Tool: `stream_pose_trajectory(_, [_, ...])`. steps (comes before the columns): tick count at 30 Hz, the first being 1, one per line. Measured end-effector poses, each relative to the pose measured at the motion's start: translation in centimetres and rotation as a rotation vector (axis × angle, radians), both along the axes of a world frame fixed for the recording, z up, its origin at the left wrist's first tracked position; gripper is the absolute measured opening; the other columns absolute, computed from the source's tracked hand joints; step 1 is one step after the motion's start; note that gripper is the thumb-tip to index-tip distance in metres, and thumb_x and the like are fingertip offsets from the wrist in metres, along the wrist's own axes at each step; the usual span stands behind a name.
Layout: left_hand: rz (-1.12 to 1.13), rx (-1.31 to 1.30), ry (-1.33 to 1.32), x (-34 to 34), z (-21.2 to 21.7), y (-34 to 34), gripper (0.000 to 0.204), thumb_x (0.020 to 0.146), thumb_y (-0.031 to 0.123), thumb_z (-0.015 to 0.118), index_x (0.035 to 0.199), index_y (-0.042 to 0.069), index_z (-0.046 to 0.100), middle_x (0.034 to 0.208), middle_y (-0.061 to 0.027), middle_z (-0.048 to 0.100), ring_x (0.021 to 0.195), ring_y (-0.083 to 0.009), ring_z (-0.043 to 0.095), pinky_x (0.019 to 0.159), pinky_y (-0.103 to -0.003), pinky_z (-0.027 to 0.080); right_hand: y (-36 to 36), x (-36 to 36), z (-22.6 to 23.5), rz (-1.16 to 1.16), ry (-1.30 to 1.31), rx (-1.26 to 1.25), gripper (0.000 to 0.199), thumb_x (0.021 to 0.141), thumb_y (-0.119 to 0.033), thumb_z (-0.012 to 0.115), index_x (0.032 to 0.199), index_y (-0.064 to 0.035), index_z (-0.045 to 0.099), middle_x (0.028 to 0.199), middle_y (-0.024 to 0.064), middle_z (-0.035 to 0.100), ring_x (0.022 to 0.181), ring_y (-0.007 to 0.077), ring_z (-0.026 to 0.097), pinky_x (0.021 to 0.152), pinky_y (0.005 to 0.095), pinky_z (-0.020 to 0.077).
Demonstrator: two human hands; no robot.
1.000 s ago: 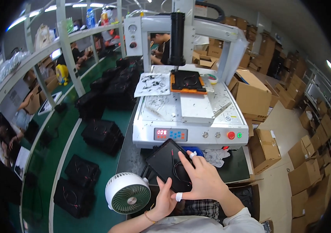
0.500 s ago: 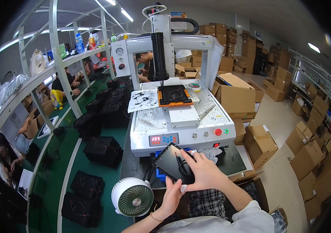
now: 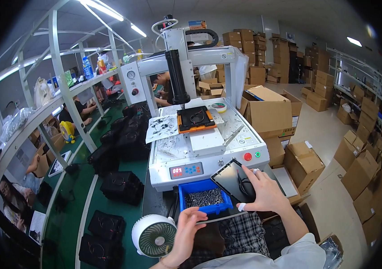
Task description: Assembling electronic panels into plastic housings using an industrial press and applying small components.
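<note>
My right hand (image 3: 267,190) is closed on a thin black rectangular panel (image 3: 227,175) with a shiny face, held tilted by its right side. A black cable (image 3: 245,186) lies looped against the panel beside my fingers. White wraps cover parts of two fingers. My left hand (image 3: 185,235) holds nothing, its fingers loosely bent and apart. Just beyond it is a blue bin (image 3: 182,197) of small dark pieces (image 3: 202,197). Behind, a white benchtop machine (image 3: 159,178) carries an orange-edged fixture (image 3: 197,129) with a black case (image 3: 196,116) in it, under a black cylinder (image 3: 175,74).
A white fan (image 3: 139,228) stands left of my left hand. Stacked black cases with thin wires (image 3: 121,186) line the green bench. Speckled white paper (image 3: 160,127) and a tape roll (image 3: 219,106) lie on the machine bed. Cardboard boxes (image 3: 267,114) stand at right; people sit at left.
My left hand has let go of the panel and moved down and left. My right hand has carried the panel rightward, uncovering the blue bin. The view has shifted slightly.
</note>
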State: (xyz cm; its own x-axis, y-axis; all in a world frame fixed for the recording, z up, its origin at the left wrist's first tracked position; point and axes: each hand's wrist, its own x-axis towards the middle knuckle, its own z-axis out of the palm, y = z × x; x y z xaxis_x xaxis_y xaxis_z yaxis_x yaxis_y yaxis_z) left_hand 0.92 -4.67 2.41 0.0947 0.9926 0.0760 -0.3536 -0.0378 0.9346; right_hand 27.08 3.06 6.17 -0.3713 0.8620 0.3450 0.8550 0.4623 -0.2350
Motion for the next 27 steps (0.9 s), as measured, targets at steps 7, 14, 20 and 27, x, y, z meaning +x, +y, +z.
stream_pose_trajectory(7, [0.046, 0.146, 0.452, -4.0, 8.2, 7.3, 0.041, 0.1, 0.039, 0.044, 0.112, 0.003, 0.06, 0.109, -0.0077, 0.061, 0.106, -0.0161, 0.055, 0.091, -0.033, 0.042, 1.3, 3.2, 1.3, -0.066, 0.023, -0.074, 0.111, 0.063, -0.059, 0.075, 0.149, -0.0064, 0.029, 0.117, 0.0217, 0.051, 0.11, 0.0386, 0.052, 0.091, 0.0454, 0.0452])
stream_pose_trajectory(14, [0.186, 0.186, 0.886, -6.1, 8.8, 26.2, 0.052, 0.097, 0.046, 0.046, 0.105, -0.001, 0.066, 0.103, -0.0079, 0.064, 0.099, -0.0157, 0.055, 0.089, -0.032, 0.041, 2.5, 5.8, 0.8, -0.097, 0.058, -0.04, 0.113, 0.062, -0.064, 0.074, 0.149, -0.0068, 0.028, 0.123, 0.0292, 0.048, 0.115, 0.0452, 0.049, 0.095, 0.0491, 0.045])
stream_pose_trajectory(20, [0.336, 0.234, 1.105, -4.8, 7.2, 35.8, 0.075, 0.093, 0.058, 0.042, 0.086, -0.012, 0.067, 0.085, -0.0305, 0.066, 0.085, -0.0414, 0.065, 0.08, -0.043, 0.047, 2.5, 7.5, 1.6, -0.159, 0.083, 0.01, 0.112, 0.06, -0.056, 0.078, 0.148, -0.0072, 0.03, 0.126, 0.024, 0.048, 0.115, 0.0415, 0.051, 0.095, 0.0465, 0.0437])
stream_pose_trajectory(27, [0.183, 0.005, 1.512, 2.3, 11.9, 34.6, 0.102, 0.078, 0.078, 0.045, 0.126, -0.012, 0.054, 0.12, -0.0356, 0.057, 0.112, -0.0436, 0.057, 0.093, -0.047, 0.044, 3.4, 8.8, 1.5, -0.231, 0.095, 0.031, 0.109, 0.06, -0.054, 0.078, 0.147, -0.0069, 0.032, 0.122, 0.0228, 0.05, 0.112, 0.0402, 0.051, 0.092, 0.0467, 0.0455])
